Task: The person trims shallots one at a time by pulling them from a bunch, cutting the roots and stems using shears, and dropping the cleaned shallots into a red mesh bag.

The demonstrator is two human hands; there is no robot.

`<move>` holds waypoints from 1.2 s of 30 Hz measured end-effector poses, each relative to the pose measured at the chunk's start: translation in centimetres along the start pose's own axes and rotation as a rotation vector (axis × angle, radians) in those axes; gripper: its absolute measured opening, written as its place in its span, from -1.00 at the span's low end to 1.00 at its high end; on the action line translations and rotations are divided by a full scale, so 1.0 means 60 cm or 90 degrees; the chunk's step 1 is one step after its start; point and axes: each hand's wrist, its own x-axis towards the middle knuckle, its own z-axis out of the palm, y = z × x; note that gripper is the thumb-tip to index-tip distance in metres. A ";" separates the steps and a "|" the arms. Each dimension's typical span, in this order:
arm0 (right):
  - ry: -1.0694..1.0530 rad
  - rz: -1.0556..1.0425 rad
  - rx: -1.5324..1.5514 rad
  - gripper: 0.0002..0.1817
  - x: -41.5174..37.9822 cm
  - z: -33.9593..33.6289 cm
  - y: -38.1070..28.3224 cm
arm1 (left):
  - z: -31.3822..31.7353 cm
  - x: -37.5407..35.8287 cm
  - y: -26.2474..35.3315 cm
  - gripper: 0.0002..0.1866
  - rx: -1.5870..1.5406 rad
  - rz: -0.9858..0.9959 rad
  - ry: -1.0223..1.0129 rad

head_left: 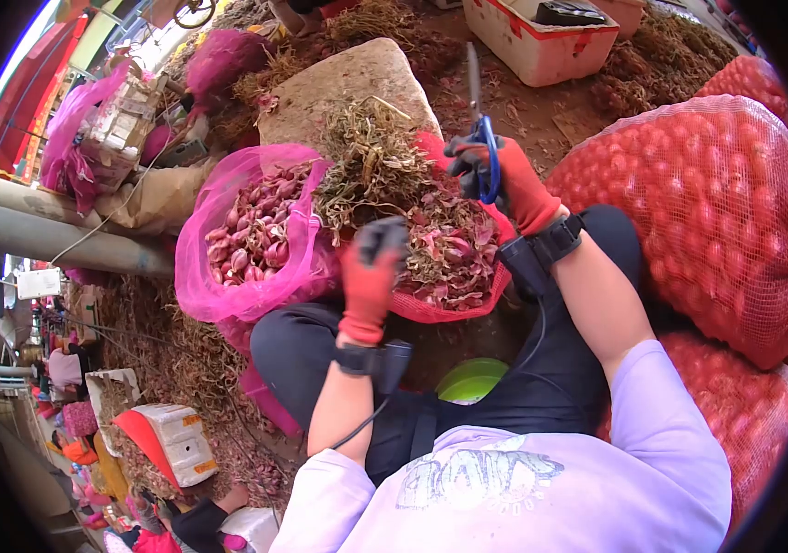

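My right hand [527,189], in a red and dark grey glove, is closed around scissors [491,158] with blue handles, blades pointing up and away. My left hand [369,281], gloved alike, is smeared by motion, so its fingers cannot be read. It hovers between a pink mesh bag [193,263] of trimmed shallots [255,235] and a red mesh bag [449,311] holding shallot skins and scraps [444,244]. Just beyond it, dried shallot stalks [371,161] lie heaped against a pale, dirty slab [357,78].
Full red mesh sacks of shallots [689,212] press close on my right. A green bowl [469,380] sits between my legs. Ahead stands a white foam box [541,46]. Thick pipes [71,241] run along the left, and other people [200,521] are at lower left.
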 end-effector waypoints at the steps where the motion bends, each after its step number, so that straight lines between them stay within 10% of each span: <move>1: -0.026 -0.004 -0.150 -0.79 -0.002 -0.001 0.000 | 0.031 0.003 -0.021 -0.74 0.164 0.171 -0.033; 6: -0.082 -0.300 -1.037 -0.79 -0.013 -0.005 0.072 | -0.008 -0.004 -0.068 -0.55 0.728 0.114 -0.210; 9: -0.199 -0.095 -1.082 -0.78 -0.010 0.018 0.108 | -0.032 -0.014 -0.073 -0.57 0.790 0.086 -0.184; 21: -0.154 -0.039 -1.083 -0.74 -0.030 0.008 0.152 | -0.072 0.000 -0.032 -0.73 0.608 0.089 -0.013; 24: -0.066 -0.167 -0.976 -0.75 -0.027 0.037 0.077 | -0.067 0.001 -0.011 -0.75 0.493 0.125 0.075; 27: -0.067 -0.041 -0.404 -0.70 -0.028 0.048 0.016 | -0.048 0.003 0.014 -0.69 0.065 -0.065 -0.006; 32: -0.063 -0.122 -0.313 -0.77 -0.031 0.053 0.042 | 0.050 -0.001 -0.009 -0.52 -0.068 0.084 -0.020; 36: -0.084 -0.104 -0.321 -0.75 -0.023 0.058 0.081 | 0.003 0.035 -0.079 -0.79 -0.228 -0.103 0.001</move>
